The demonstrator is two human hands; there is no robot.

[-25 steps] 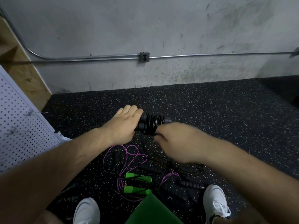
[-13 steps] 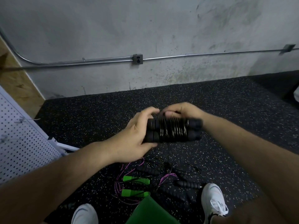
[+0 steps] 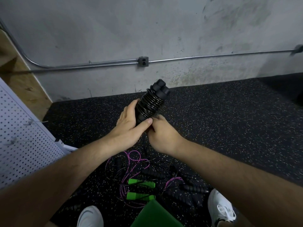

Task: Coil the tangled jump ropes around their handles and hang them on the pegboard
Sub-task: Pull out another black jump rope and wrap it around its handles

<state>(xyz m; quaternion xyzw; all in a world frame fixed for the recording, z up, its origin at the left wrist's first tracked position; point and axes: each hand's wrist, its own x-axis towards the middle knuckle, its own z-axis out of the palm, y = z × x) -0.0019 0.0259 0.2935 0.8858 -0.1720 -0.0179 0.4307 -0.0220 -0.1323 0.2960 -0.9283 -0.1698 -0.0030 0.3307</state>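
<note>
Two green handles lie tangled with purple cord and black ropes on the speckled floor — pegboard at left. Above them the black jump rope, coiled tight round its paired handles, tilts up, gripped by the left hand; the right hand curls against its lower end — hold unclear.

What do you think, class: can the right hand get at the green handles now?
Likely yes, once it lets go: the right hand holds the coiled black jump rope; the green handles lie exposed below.

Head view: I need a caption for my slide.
Left hand and right hand hold a coiled black jump rope above tangled ropes on the floor.
</note>
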